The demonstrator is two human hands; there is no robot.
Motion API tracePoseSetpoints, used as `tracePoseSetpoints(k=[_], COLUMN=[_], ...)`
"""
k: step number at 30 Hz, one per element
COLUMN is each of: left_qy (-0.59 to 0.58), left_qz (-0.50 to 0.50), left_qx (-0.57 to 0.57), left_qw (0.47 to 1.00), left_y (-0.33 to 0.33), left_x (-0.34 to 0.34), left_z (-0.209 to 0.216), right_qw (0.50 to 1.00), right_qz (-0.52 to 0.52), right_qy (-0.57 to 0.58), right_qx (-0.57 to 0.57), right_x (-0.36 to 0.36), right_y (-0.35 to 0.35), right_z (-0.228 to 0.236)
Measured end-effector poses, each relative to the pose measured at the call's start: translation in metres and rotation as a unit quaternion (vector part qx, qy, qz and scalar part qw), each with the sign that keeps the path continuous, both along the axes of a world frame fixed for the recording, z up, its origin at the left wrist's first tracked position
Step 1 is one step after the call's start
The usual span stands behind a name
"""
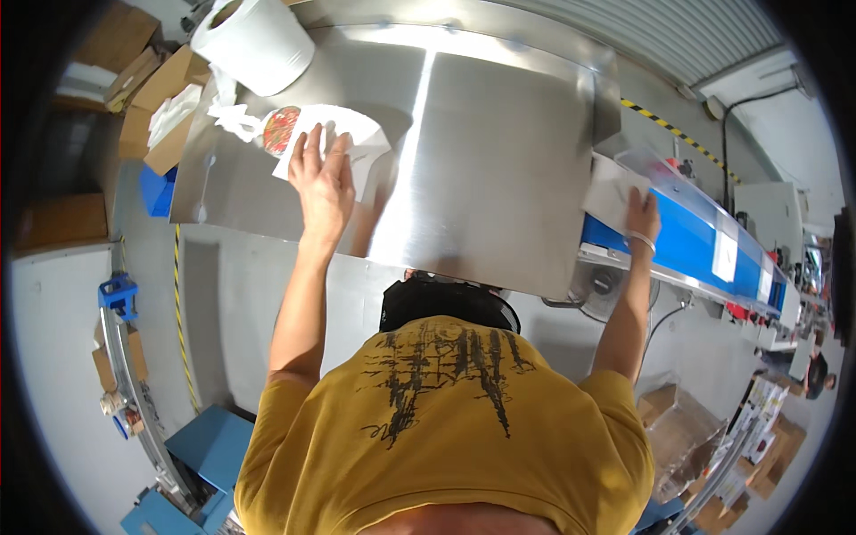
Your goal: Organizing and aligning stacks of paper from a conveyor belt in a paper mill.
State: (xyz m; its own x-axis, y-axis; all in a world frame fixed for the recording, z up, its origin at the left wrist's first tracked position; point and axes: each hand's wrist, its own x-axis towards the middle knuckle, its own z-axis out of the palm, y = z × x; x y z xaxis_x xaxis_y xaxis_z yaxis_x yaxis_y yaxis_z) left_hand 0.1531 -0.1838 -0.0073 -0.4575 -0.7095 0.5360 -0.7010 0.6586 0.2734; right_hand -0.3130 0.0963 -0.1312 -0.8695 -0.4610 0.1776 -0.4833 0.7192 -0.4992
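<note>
My left hand point(323, 183) lies with its fingers stretched and spread over white flat packets or sheets point(361, 143) on the steel table. Beside those fingers, on the far left, is a round patch patterned in red and green point(281, 131); I cannot tell whether it is a label or part of a packet. Over at the right, my right hand point(643, 218), with a light band at the wrist, grips the edge of a white flat packet point(608, 194). That packet is over the near end of the blue conveyor belt point(682, 234), and its edges are slightly blurred.
A large white paper roll point(254, 49) stands at the table's far left, with crumpled white paper point(234, 120) near it. The steel table point(499, 160) spans the middle. More white packets point(725, 255) lie along the belt. Cardboard boxes point(169, 107) stand left; a fan point(604, 283) sits under the conveyor.
</note>
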Motion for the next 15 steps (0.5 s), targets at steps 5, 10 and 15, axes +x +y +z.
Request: tracePoseSetpoints(k=[5, 10, 15], left_qy=[0.004, 0.009, 0.003], left_qz=[-0.014, -0.027, -0.024], left_qx=[-0.019, 0.013, 0.046], left_qw=[1.000, 1.000, 0.999], left_y=[0.003, 0.006, 0.005], left_x=[-0.003, 0.003, 0.000], left_z=[0.001, 0.005, 0.016], right_qw=[0.985, 0.836, 0.795], right_qz=[0.121, 0.498, 0.572], right_qy=[0.125, -0.203, -0.017], right_qx=[-0.013, -0.107, -0.200], right_x=[0.067, 0.230, 0.254], right_y=[-0.067, -0.213, -0.269], right_z=[0.059, 0.109, 0.063])
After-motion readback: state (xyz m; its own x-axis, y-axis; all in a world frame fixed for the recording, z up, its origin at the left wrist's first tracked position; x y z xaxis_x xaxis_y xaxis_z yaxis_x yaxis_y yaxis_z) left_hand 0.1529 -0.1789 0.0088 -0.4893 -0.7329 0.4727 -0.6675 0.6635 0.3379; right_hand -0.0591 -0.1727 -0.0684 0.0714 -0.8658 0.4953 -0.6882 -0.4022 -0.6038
